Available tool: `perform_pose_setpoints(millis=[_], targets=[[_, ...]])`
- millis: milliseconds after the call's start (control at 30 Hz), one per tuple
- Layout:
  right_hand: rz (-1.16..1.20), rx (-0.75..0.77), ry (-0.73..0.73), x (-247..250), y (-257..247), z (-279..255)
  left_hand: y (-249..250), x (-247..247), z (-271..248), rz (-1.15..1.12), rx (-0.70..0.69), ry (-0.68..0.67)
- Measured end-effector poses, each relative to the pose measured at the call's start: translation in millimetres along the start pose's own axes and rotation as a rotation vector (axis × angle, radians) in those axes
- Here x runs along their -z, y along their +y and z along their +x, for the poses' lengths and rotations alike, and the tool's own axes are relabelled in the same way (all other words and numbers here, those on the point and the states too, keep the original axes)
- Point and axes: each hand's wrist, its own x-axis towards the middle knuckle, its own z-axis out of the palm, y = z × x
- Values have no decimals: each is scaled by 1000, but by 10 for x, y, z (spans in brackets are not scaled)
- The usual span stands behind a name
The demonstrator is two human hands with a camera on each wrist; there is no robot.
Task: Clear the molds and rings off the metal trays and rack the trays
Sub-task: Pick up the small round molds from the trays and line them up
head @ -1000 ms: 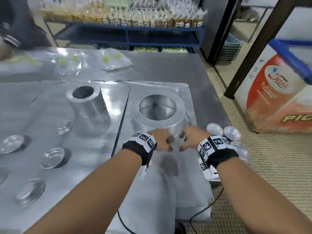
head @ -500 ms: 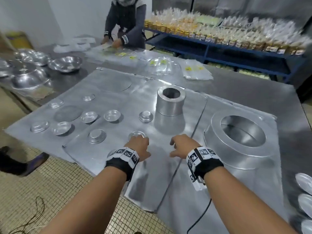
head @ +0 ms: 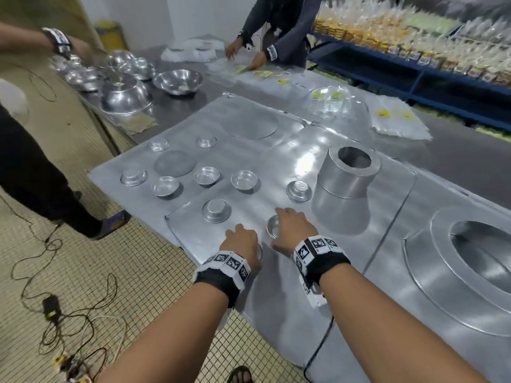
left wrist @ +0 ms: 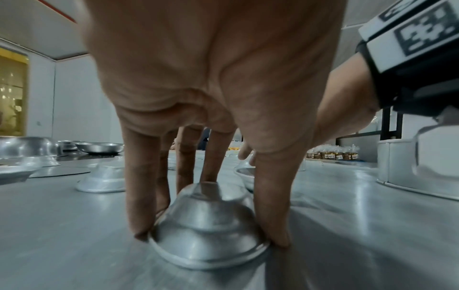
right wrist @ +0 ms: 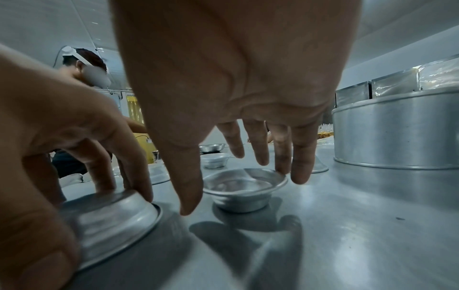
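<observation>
— Two small molds sit right under the hands in the head view, on the near metal tray (head: pixel 276 299). Which hand has which?

— The left hand (head: pixel 243 244) covers an upturned mold (head: pixel 259 251) at the tray's near edge; only a sliver of rim shows. The right hand (head: pixel 290 230) reaches over an open-side-up mold (head: pixel 272 226) just beyond it. Both molds lie straight ahead of the wrists, side by side. Being round, they have no long axis to line up with.

— Does the left wrist view show the grip?

— Yes. The left hand's fingertips (left wrist: pixel 140 233) point straight down and pinch the upturned mold (left wrist: pixel 208 233) at its flared rim, thumb on one side, fingers on the other. The mold rests flat on the tray.

— And the right wrist view?

— The right hand (right wrist: pixel 243 98) hangs spread and slack above the open-side-up mold (right wrist: pixel 244 188). One fingertip (right wrist: pixel 282 166) seems to touch the far rim, while the thumb stands clear on the near side. It grasps nothing yet. I judge it need only close inward across the rim.

— The tall ring?

— The tall ring (head: pixel 348 172) stands farther off, nearer the right hand.
</observation>
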Motion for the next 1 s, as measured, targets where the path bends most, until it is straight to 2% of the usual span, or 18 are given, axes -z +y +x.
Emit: perform_pose_setpoints(millis=[267,567,767,1000], targets=[[10,-37,-10,25,-20,35,72,167,-20,50,-62,-29],[58,-101,12,132,223,-316,144,116,-21,39,-67,-28],[101,-198,16,237,560,-808,550,300,-140,63,-227,-39],[185,-373,41,321,1137,-1603,1351,329,-284,121,-459,-95]])
